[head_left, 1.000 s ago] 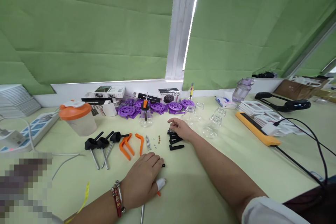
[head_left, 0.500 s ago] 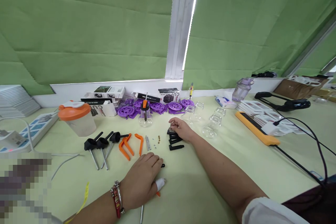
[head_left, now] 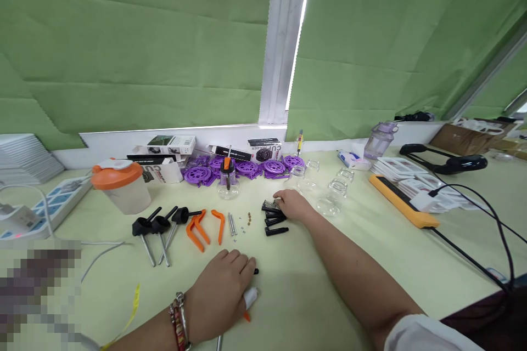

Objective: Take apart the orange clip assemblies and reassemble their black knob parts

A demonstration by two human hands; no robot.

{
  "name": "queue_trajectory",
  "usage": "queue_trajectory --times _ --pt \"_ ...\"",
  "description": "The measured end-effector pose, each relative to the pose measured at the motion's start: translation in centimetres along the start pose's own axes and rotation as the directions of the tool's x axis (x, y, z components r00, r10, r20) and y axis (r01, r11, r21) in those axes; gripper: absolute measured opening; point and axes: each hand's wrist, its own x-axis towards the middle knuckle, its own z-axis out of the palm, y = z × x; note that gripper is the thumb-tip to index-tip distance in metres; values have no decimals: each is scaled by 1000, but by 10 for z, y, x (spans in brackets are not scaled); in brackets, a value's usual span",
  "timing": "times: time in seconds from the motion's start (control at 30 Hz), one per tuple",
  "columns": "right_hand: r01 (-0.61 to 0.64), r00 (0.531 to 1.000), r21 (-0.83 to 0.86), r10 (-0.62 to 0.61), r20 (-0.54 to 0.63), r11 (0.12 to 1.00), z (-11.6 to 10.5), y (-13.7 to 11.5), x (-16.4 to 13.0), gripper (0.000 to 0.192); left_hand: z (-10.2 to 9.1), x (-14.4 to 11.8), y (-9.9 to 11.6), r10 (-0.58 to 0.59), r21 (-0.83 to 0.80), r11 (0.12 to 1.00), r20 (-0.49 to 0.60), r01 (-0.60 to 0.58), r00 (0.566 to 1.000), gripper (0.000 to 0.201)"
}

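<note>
My left hand (head_left: 222, 296), with white tape on its thumb, is closed palm-down around a spray-pump-like piece. Most of that piece is hidden; a black tip (head_left: 256, 271), an orange end (head_left: 246, 316) and a metal tube (head_left: 219, 343) stick out. Farther off, my right hand (head_left: 293, 204) has its fingers drawn together at a cluster of small metal springs (head_left: 269, 204). Its fingertips are partly hidden, so what they pinch does not show. Black nozzle-like pieces (head_left: 276, 231) lie just below the springs. Orange levers (head_left: 219, 225), metal rods (head_left: 233, 224) and tiny brass-coloured parts (head_left: 249, 218) lie left of them.
Black caps with metal tubes (head_left: 142, 226) lie at left, near an orange-lidded cup (head_left: 121, 186). Glass bottles (head_left: 328, 205) stand right of my right hand; another bottle (head_left: 228, 189) carries an orange-and-black top. Purple plastic parts (head_left: 198, 175) line the back. A power strip (head_left: 403, 201) lies at right.
My right hand has shifted slightly right, uncovering more of the springs, and its fingers are closer together. My left hand has moved a little toward me with the piece it holds.
</note>
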Motion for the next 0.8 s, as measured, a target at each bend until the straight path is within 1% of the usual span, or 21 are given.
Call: queue_trajectory --times 0.07,0.1,0.13,0.17,0.23,0.27,0.3,0.33,0.4,0.47,0.57,0.7,0.8 --pt "22 999 -25 -23 -42 999 -3 -9 -4 27 -1 -1 3 9 44 999 29 -11 1000 34" --pt "64 996 -30 -66 -58 997 -4 -16 -8 27 -1 -1 4 16 63 998 44 -19 999 34" --pt "132 989 -27 -133 -63 991 -3 -24 -12 27 -1 -1 4 21 79 997 58 -25 998 34" --pt "233 971 -12 -233 -51 972 -1 -33 -18 27 -2 -1 5 25 91 995 72 -32 997 35" --pt "453 891 9 -453 19 891 6 -53 -30 26 -2 0 5 25 103 994 84 -34 996 37" --pt "532 845 3 -532 53 846 11 -64 -37 26 -2 0 5 22 103 994 85 -31 996 36" --pt "591 805 -21 -587 91 807 16 -73 -42 26 -1 0 4 20 101 995 80 -28 997 36" --pt "626 777 -56 -616 130 778 21 -81 -47 25 -1 0 4 18 100 995 74 -25 997 35" --pt "669 740 -128 -640 206 732 29 -92 -53 20 1 -1 3 15 100 995 64 -22 998 34" --pt "682 728 -178 -636 254 710 30 -94 -56 15 1 -1 3 12 97 995 58 -18 998 33" --pt "677 732 -192 -622 276 711 24 -88 -54 15 0 -2 3 6 74 997 51 -10 999 30" --pt "627 774 -184 -577 262 757 18 -76 -48 20 -1 -2 2 5 34 999 45 -7 999 30" --pt "587 802 -132 -551 232 799 18 -73 -44 23 3 0 -2 -28 -22 999 5 28 1000 32"
